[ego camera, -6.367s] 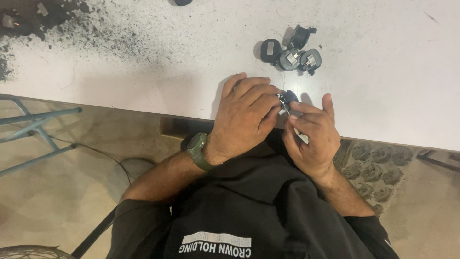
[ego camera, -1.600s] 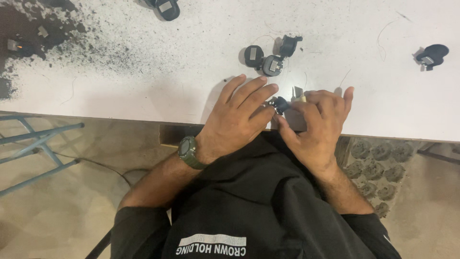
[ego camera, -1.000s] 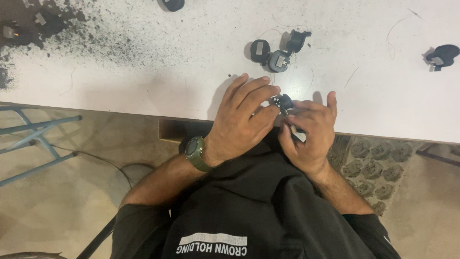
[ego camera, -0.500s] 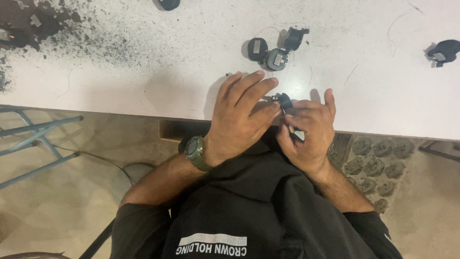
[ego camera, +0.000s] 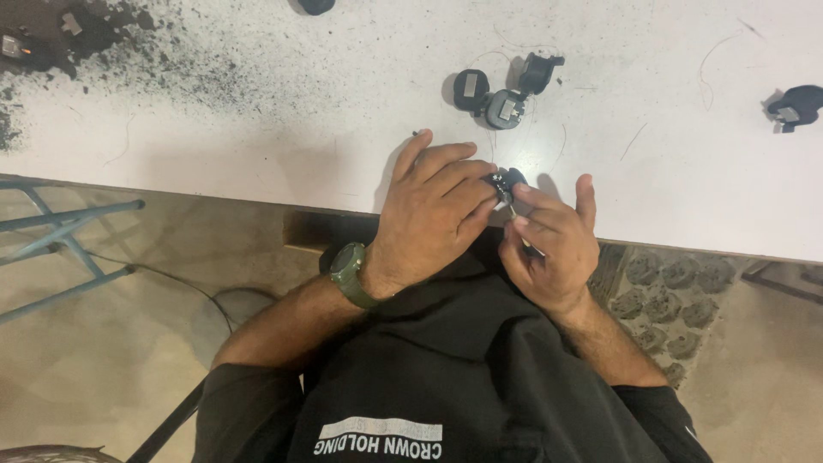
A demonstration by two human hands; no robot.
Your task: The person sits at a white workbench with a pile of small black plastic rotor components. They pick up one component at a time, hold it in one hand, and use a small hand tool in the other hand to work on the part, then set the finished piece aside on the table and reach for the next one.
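Black small part [ego camera: 506, 180] pinched between both hands, white table [ego camera: 257, 129]

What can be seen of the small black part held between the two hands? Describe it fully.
The small black part is dark, looks like moulded plastic, and has a few pale specks on its face. It sits just above the white table near its front edge. The left hand pinches it with its fingertips, hiding most of it. The right hand meets it from the other side with a thin pale tool. Its full shape cannot be told.
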